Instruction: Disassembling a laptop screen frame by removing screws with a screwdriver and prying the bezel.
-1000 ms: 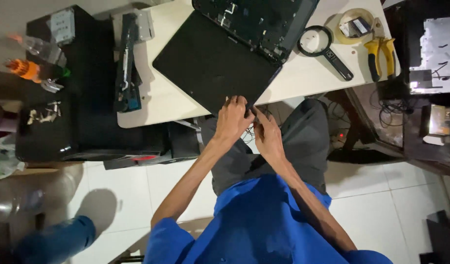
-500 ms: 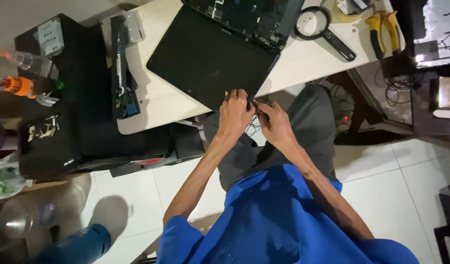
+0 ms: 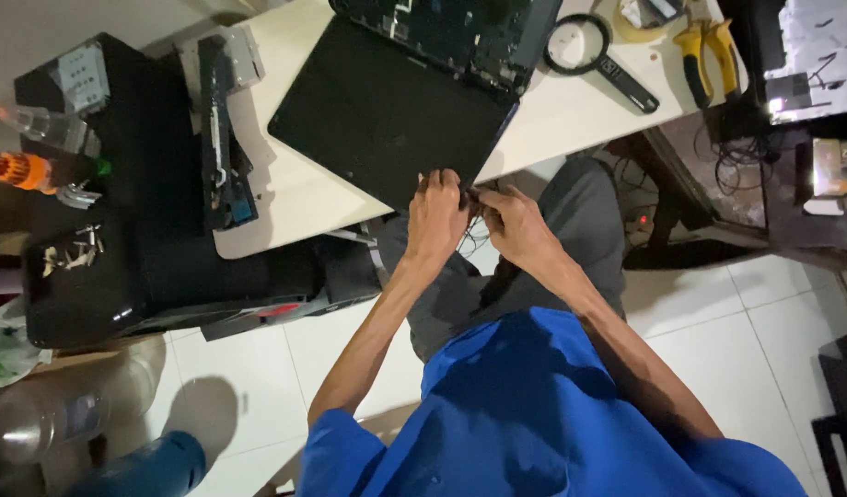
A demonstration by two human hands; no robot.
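An opened black laptop [image 3: 387, 110] lies on a white table [image 3: 295, 198], its screen lid hanging toward me and its stripped base [image 3: 460, 32] farther back. My left hand [image 3: 437, 216] grips the lid's near corner at the table edge. My right hand [image 3: 511, 225] is just beside it, fingers pinched on something small and dark by that same corner; what it is stays hidden. Both hands are over my lap in grey trousers.
A magnifying glass [image 3: 589, 51], yellow-handled pliers [image 3: 704, 51] and a tape roll lie on the table's right part. A black metal part [image 3: 223, 138] sits on its left end. A black cabinet [image 3: 120, 239] with bottles [image 3: 37, 170] stands to the left. Cables lie under the table.
The view has shifted slightly, with the laptop and table now a little higher and to the right. My hands stay together at the lid's near corner.
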